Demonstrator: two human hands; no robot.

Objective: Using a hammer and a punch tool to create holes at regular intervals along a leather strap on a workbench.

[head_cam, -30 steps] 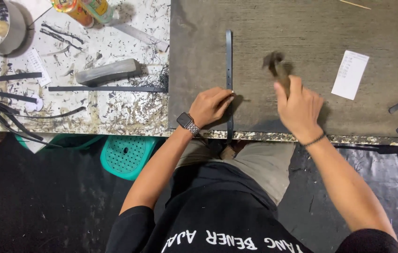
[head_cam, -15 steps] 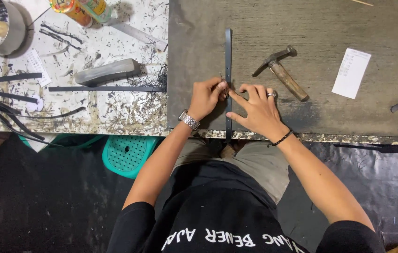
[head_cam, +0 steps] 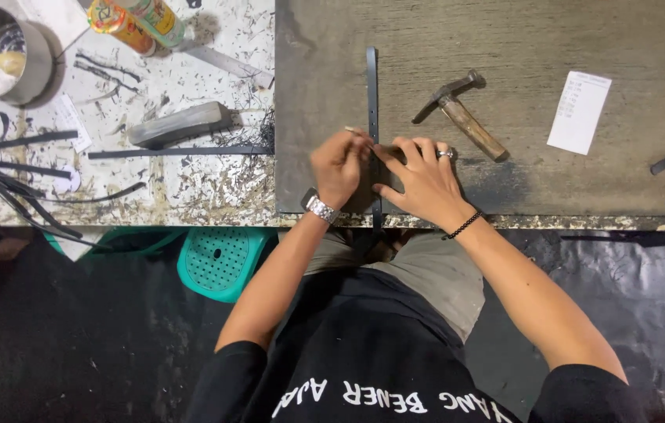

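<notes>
The strap (head_cam: 371, 102) runs straight away from the person. Both hands pinch its near end: left hand (head_cam: 338, 166), right hand (head_cam: 420, 176).

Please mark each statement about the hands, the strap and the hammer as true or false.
1. Both hands touch the dark strap. True: left hand and right hand press on it.
2. The right hand holds the hammer. False: it lies alone on the brown board, beyond the right hand.
3. The strap lies parallel to the table edge. False: it runs away from the person, across the board.
4. A white paper slip lies right of the hammer. True.
5. The left wrist wears a watch. True.
</notes>
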